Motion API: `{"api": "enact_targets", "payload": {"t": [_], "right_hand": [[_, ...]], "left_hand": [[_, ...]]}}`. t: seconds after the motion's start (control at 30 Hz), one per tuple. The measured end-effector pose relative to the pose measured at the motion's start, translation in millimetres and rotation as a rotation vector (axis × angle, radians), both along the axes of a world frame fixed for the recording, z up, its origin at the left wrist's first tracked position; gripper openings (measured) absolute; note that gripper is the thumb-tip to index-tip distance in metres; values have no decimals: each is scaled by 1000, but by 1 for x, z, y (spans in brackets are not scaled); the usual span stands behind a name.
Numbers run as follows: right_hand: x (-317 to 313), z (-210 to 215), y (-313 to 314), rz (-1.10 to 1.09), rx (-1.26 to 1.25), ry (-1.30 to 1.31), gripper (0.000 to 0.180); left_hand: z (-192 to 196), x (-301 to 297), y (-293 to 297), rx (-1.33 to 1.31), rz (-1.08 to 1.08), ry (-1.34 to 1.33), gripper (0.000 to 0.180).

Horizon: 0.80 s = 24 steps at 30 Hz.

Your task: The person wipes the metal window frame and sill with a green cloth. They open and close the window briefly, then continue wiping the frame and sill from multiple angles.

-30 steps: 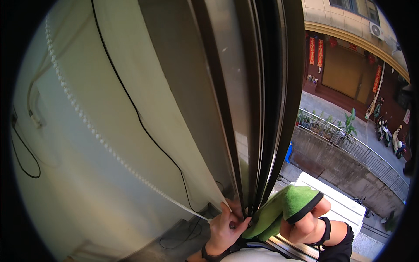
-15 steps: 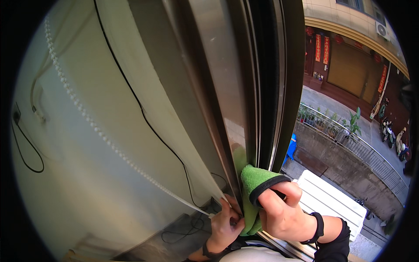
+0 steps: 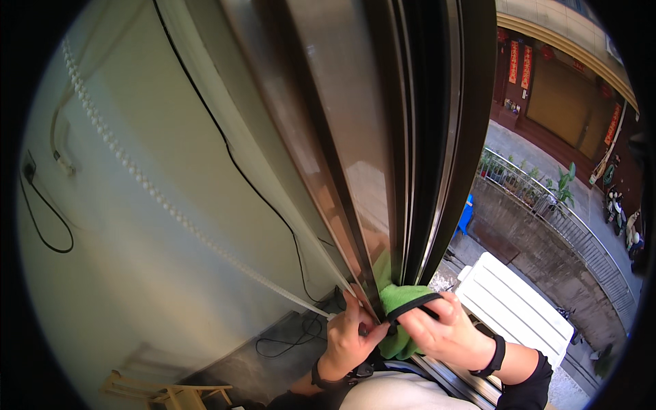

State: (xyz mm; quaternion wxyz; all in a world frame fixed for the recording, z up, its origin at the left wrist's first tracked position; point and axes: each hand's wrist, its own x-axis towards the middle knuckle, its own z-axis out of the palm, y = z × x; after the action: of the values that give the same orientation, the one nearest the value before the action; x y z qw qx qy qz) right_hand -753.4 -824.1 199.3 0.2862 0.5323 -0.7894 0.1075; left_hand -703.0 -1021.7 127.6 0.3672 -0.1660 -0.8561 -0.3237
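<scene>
Bunched in my right hand (image 3: 447, 333) is a green cloth (image 3: 406, 298) with black edging. My fingers are bent over its edge and press it into the channel of a dark metal window frame (image 3: 471, 116). Part of the cloth reappears as a reflection in the shiny upright strip (image 3: 342, 89). Close beside it on the left, my left hand (image 3: 347, 342) has its fingers curled round the lower edge of the frame, thumb toward the cloth. The fingertips of that hand are partly hidden behind the edge.
A white beaded cord (image 3: 157, 195) and a black cable (image 3: 236, 160) hang along the pale wall (image 3: 137, 266). A wooden chair (image 3: 184, 395) stands at lower left. Outside are a white slatted box (image 3: 512, 301), a railing (image 3: 547, 195) with plants, and parked scooters (image 3: 615, 205).
My right hand and the cloth have shifted slightly lower against the frame, the fingers flatter over it. The view has turned a little, bringing the wooden chair into sight.
</scene>
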Motion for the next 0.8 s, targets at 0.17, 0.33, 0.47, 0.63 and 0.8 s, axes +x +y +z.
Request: {"api": "enact_targets", "payload": {"t": [0.17,0.33,0.47,0.63,0.8], "right_hand": [[-2,4,-9,34,-111,-7,52],[12,10,-22,270,-353,-234,66],[28,8,-16,321,-429,-491,84],[39,8,-25,317,-493,-569,83],[34,20,-40,310,-567,-504,82]], "left_hand": [[2,1,-14,-9,11,6,101],[6,0,-18,-76,12,21,104],[17,9,-16,-91,8,8,103],[16,13,-21,-102,-6,6,102],[-10,10,-25,63,-97,-91,104]]}}
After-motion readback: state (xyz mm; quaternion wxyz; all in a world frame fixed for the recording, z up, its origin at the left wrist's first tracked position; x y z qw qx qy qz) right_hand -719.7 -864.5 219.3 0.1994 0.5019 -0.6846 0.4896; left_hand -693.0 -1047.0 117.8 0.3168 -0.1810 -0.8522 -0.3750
